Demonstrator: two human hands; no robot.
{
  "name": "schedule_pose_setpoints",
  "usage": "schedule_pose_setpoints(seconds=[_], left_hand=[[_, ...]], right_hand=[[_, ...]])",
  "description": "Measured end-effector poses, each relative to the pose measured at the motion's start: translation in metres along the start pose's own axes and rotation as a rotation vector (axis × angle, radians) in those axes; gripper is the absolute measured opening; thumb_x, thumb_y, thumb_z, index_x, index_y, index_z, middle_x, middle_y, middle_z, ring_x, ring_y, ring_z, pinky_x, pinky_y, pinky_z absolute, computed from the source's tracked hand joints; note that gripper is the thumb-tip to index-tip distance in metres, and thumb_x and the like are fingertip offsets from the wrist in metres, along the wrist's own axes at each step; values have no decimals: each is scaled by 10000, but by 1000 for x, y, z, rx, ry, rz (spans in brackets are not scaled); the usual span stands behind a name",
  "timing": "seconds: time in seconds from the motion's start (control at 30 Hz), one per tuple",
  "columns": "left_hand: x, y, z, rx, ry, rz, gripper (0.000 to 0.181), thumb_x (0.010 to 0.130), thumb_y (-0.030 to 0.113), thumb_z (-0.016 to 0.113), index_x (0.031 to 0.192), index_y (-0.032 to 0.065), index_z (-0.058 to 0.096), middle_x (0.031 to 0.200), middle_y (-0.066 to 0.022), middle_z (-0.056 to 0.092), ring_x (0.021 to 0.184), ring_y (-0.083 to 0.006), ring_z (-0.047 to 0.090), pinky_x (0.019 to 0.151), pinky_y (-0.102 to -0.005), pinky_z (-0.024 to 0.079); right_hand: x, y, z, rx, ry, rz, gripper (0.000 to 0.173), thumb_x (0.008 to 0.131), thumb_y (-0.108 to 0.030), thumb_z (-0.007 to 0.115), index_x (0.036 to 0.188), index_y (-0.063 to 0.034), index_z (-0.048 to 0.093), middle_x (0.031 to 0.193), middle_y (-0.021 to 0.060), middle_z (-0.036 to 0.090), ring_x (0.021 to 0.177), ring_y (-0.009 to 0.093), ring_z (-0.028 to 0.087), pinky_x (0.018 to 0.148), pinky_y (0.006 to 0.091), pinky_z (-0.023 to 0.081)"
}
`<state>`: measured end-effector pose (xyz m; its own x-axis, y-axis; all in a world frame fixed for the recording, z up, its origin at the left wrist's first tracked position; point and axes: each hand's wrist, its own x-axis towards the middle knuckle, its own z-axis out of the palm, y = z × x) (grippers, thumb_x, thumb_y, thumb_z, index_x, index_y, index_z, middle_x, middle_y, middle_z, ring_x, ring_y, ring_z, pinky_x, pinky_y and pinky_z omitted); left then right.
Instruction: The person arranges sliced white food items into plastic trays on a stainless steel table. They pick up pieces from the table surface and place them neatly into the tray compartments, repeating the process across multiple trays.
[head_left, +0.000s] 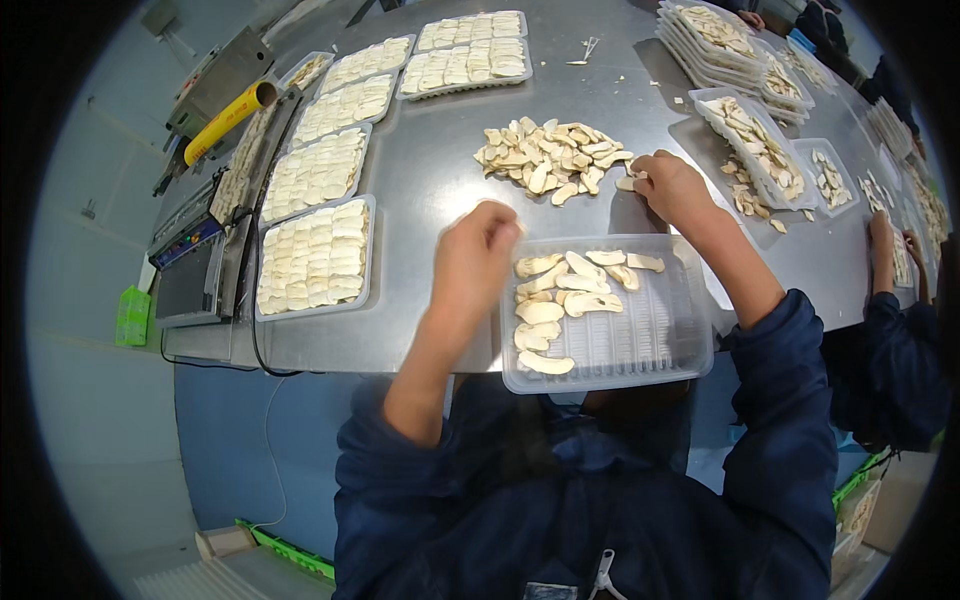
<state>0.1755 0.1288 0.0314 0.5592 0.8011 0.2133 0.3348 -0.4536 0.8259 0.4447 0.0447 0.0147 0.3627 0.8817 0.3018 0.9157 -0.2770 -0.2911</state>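
Observation:
My left hand (480, 251), blurred, is raised at the left rim of a clear plastic tray (645, 341). Its fingers are curled, and a pale edge of a mushroom slice shows at the fingertips; most of that slice is hidden. At the right edge of a heap of sliced mushrooms (551, 154), my right hand (679, 191) pinches a pale mushroom slice (625, 183). Inside the ribbed tray, several mushroom slices (592, 302) lie along the left side and far edge. The tray's near edge juts past the steel table (427, 277).
Filled trays (315, 259) line the left and back left. A scale (191, 274) and a yellow tube (229, 124) stand farther left. At right are stacked trays (709, 56), a tilted tray of slices (754, 150), and another person's hands (881, 244).

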Motion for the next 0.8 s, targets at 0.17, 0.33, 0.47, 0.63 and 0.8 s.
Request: schedule_pose_setpoints(seconds=[0.17, 0.33, 0.47, 0.63, 0.8], left_hand=[[-62, 27, 24, 43, -340, 141, 110, 796, 70, 638, 894, 21, 627, 798, -132, 623, 713, -266, 615, 677, -342, 486], [-50, 20, 18, 128, -32, 333, 113, 775, 44, 648, 881, 13, 630, 867, -137, 616, 723, -293, 612, 670, -361, 484], [-5, 8, 5, 200, -36, 116, 197, 804, 141, 631, 936, -5, 639, 923, -149, 638, 770, -298, 625, 700, -371, 490], [42, -4, 32, 313, 41, 115, 299, 797, 221, 643, 990, -7, 641, 962, -165, 638, 865, -296, 622, 754, -378, 488], [70, -15, 53, 423, 23, 69, 203, 784, 201, 639, 843, 7, 643, 907, -152, 638, 836, -307, 617, 723, -406, 484]], right_hand=[[4, 5, 6, 51, -95, 42, 147, 768, -149, 624, 844, -29, 664, 844, 153, 638, 784, 329, 622, 709, 405, 493], [-3, 3, -18, 334, -224, 137, 169, 762, -155, 631, 786, 11, 651, 696, 142, 628, 652, 250, 599, 623, 355, 470], [-38, -42, -59, 508, -554, 48, 117, 794, -89, 617, 801, 23, 647, 703, 71, 631, 660, 120, 540, 638, 286, 450], [-51, -77, -50, 378, -569, -28, 174, 820, -145, 622, 811, 25, 655, 689, 142, 631, 631, 188, 591, 623, 320, 469], [7, -59, -2, -6, -247, 101, 262, 775, -274, 657, 770, -13, 674, 765, 183, 654, 750, 333, 642, 682, 416, 498]])
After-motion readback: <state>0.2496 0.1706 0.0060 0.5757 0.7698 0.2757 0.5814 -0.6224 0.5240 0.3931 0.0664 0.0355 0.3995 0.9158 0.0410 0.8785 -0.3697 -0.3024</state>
